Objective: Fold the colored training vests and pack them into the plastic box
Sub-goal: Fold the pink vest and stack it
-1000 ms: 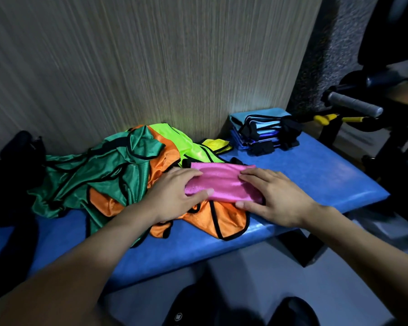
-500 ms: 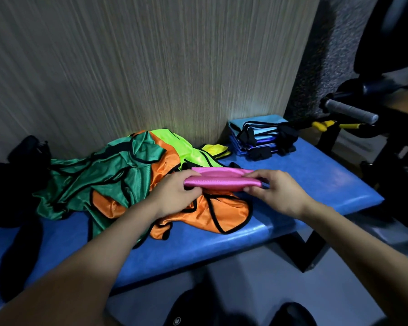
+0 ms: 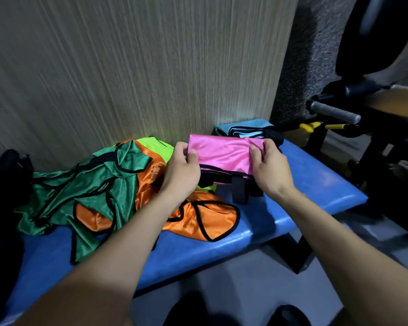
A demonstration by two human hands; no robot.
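A folded pink vest [image 3: 222, 152] hangs above the blue bench [image 3: 316, 187], black straps dangling below it. My left hand [image 3: 181, 170] grips its left end with the thumb on top. My right hand [image 3: 269, 170] pinches its right end. Behind the pink vest, a stack of folded blue vests [image 3: 245, 129] sits against the wall. Loose green [image 3: 85, 194], orange [image 3: 205, 220] and neon yellow [image 3: 156, 144] vests lie heaped on the bench to the left. No plastic box is in view.
A wood-grain wall [image 3: 127, 67] backs the bench. Black gym equipment with a grey-gripped bar [image 3: 335, 111] and yellow handles [image 3: 311, 127] stands to the right. A dark bag [image 3: 3, 170] sits at the bench's left end. Grey floor lies below.
Both hands took hold of the pink vest, which had lain flat on the orange one, and lifted it up and to the right, toward the blue stack.
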